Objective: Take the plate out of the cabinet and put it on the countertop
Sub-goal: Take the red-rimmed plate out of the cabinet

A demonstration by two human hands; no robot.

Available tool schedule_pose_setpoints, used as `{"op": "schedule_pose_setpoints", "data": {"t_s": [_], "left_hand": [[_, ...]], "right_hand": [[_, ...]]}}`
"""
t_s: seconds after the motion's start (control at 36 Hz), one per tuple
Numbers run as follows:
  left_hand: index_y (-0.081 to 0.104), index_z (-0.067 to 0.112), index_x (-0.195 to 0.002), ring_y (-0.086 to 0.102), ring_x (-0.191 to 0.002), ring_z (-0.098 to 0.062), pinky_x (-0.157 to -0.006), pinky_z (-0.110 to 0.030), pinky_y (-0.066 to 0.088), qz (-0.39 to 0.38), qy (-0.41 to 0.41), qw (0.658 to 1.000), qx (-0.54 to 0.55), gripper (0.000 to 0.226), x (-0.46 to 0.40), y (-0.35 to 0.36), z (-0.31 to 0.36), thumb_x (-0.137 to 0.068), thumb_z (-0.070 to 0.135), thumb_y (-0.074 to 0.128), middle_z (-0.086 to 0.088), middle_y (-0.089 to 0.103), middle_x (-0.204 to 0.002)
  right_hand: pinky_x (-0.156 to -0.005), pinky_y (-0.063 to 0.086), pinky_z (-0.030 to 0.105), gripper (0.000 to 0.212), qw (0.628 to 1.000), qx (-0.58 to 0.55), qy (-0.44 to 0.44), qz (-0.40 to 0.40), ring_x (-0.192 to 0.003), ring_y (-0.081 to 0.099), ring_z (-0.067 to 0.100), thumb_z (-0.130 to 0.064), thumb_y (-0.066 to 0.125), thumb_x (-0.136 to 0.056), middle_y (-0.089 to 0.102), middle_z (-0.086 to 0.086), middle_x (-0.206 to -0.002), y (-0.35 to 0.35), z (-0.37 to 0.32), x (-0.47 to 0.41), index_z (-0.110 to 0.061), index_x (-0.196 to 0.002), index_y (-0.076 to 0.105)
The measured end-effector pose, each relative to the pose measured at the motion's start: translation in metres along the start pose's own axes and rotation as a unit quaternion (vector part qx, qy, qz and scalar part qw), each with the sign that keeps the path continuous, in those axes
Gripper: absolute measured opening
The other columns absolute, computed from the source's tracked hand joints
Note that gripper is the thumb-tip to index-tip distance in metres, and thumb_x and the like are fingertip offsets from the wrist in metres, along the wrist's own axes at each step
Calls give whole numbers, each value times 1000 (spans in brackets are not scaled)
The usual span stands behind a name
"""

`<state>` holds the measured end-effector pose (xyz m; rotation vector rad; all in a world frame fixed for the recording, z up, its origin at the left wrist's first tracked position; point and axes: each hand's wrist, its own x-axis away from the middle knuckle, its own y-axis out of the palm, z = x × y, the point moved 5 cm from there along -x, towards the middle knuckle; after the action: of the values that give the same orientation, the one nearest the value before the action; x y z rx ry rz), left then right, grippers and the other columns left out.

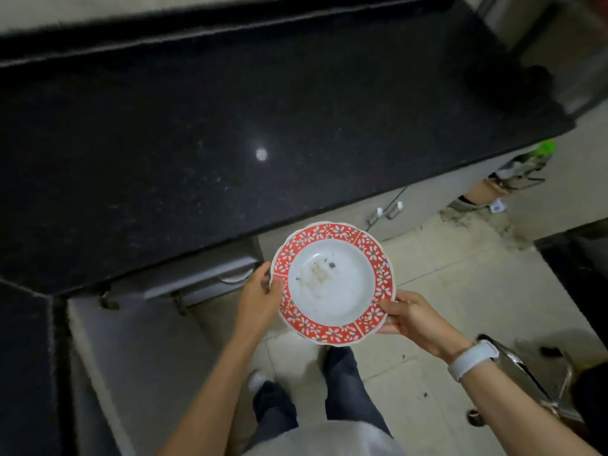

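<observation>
A round plate (pixel 332 311) with a red flowered rim and a white centre, marked with a few dark specks, is held level in the air below the front edge of the black countertop (pixel 204 133). My left hand (pixel 260 294) grips its left rim, thumb on top. My right hand (pixel 411 314) grips the lower right rim; a white band sits on that wrist. The cabinet (pixel 197 278) under the counter stands open behind the left hand, with a door swung out at lower left.
The open cabinet door (pixel 138 357) juts out at the lower left. My legs and a shoe stand on the pale tiled floor (pixel 444 264). A metal stool (pixel 526 373) is at the right. Clutter with a green object (pixel 543 148) lies by the counter's right end.
</observation>
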<state>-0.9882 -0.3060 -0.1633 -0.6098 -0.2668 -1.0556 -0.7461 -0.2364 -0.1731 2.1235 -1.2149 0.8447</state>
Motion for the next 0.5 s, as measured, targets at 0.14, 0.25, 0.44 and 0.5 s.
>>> {"op": "schedule_pose_setpoints", "data": {"t_s": [0.14, 0.25, 0.44, 0.5], "left_hand": [[59, 25, -115, 65, -94, -18, -73, -25, 48, -18, 56, 998, -38, 28, -24, 50, 69, -88, 23, 53, 4, 66, -102], [59, 20, -114, 62, -88, -17, -72, -26, 46, -8, 93, 993, -67, 26, -48, 95, 128, -90, 24, 51, 0, 66, -97], [58, 15, -113, 63, -95, -22, -84, -38, 52, 2, 126, 987, -97, 27, -92, 166, 221, -90, 25, 48, -4, 67, -105], [57, 15, -114, 63, -95, -22, -83, -36, 52, -1, 134, 986, -104, 28, -106, 180, 240, -90, 26, 49, -3, 67, -105]], "right_hand": [[-64, 61, 29, 17, 999, -8, -43, 2, -72, 72, 21, -5, 50, -87, 77, 5, -78, -64, -55, -1, -6, -94, 65], [-62, 61, 28, 19, 997, 1, -77, 5, -67, 72, 18, -3, 47, -88, 77, 3, -72, -118, -107, -13, -7, -92, 64], [-63, 61, 26, 18, 995, 16, -99, 7, -68, 73, 17, -6, 47, -89, 77, 1, -73, -199, -187, -35, -10, -95, 63], [-61, 60, 25, 18, 995, 20, -101, 9, -65, 72, 15, -5, 46, -89, 77, -1, -69, -215, -208, -42, -9, -95, 62]]}}
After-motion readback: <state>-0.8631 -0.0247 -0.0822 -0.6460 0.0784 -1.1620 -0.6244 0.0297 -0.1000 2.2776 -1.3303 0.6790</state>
